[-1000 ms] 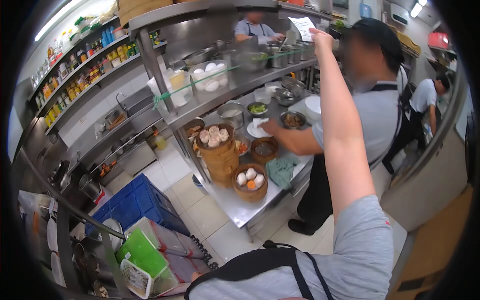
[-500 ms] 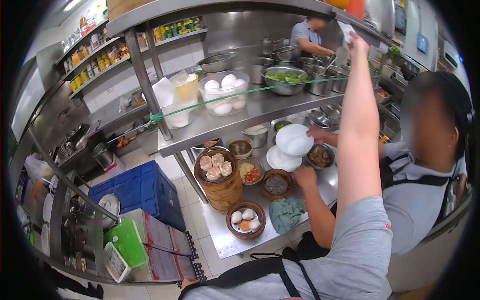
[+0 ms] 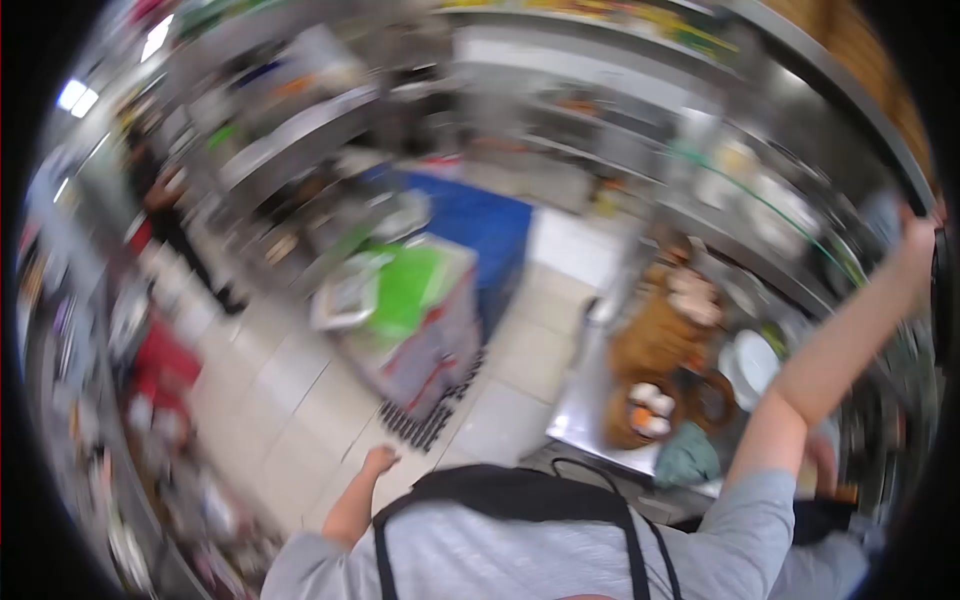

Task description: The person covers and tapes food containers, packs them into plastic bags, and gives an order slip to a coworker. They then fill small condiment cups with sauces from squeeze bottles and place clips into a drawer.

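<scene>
Rail (image 3: 852, 92) lies just beside the right hand (image 3: 922, 228) and runs left; left hand (image 3: 380, 460) is well apart. Blurry: can't tell either hand's grip.

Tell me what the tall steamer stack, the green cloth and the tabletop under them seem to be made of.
Steamer stack: probably bamboo or wood, matt, judging by its tan-brown wall; blur hides the grain.
Green cloth: some soft woven fabric, dull, lying rumpled; fibre unclear.
Tabletop: likely stainless steel, smooth, pale grey with a bright sheen.

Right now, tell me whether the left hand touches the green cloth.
No, the left hand shows against floor tiles, apart from the green cloth.
</scene>
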`<state>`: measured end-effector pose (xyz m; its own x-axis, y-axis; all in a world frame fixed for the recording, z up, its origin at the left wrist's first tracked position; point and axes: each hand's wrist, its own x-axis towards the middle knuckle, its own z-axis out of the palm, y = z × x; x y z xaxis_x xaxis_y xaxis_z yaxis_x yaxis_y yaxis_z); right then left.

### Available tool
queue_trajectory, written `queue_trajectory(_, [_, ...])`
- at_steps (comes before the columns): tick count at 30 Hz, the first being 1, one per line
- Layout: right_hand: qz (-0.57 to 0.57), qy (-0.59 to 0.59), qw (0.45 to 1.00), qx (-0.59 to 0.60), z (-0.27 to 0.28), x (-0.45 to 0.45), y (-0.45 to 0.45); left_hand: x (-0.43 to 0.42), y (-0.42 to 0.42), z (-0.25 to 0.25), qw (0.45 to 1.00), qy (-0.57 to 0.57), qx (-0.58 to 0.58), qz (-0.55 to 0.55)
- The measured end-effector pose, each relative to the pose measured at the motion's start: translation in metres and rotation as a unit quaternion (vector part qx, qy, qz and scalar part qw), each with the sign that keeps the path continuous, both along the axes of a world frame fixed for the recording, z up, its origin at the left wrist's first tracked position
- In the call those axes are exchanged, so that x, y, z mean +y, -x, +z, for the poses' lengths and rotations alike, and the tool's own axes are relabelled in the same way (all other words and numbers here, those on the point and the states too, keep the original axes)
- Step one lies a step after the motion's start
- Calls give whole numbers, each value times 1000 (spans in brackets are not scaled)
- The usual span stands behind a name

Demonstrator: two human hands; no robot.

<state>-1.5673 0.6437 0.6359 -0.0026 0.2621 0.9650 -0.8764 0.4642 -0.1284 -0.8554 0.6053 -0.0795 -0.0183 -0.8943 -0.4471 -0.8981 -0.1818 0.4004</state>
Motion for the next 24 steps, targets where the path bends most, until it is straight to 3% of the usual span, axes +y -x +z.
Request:
queue_trajectory(1, [398, 92, 904, 129, 2, -15, -77, 20, -18, 10, 999, 18, 26, 42])
queue_trajectory(2, [719, 192, 631, 220, -5, -23, -148, 40, -42, 4, 995, 12, 33, 89])
queue_trajectory(3, [651, 87, 688, 308, -23, -26, -204, 64, -62, 10, 989, 1, 36, 143])
queue_trajectory(4, [721, 45, 614, 319, -43, -34, -257, 91, -83, 13, 980, -1, 45, 192])
queue_trajectory(5, [593, 196, 766, 152, -71, -49, -302, 121, -106, 14, 971, 0, 52, 235])
queue_trajectory(6, [637, 206, 730, 138, -97, -66, -342, 157, -128, 18, 955, 3, 49, 292])
queue_trajectory(9, [827, 106, 489, 256, -176, -113, -455, 252, -180, 25, 927, -34, 38, 372])
queue_trajectory(11, [853, 71, 516, -37, -217, -109, -572, 319, -209, 22, 912, -42, 13, 409])
queue_trajectory(13, [871, -73, 469, -129, -257, -102, -656, 371, -229, 22, 889, -47, 6, 455])
queue_trajectory(17, [908, -295, 251, -159, -329, -84, -783, 410, -271, 56, 837, -20, -19, 547])
queue_trajectory(19, [902, -359, 212, -116, -348, -82, -834, 401, -295, 73, 810, 12, -5, 586])
queue_trajectory(20, [900, -368, 219, -83, -354, -86, -855, 391, -309, 78, 791, 48, 7, 610])
queue_trajectory(24, [903, -371, 193, -96, -374, -118, -942, 334, -370, 93, 784, 170, -5, 597])
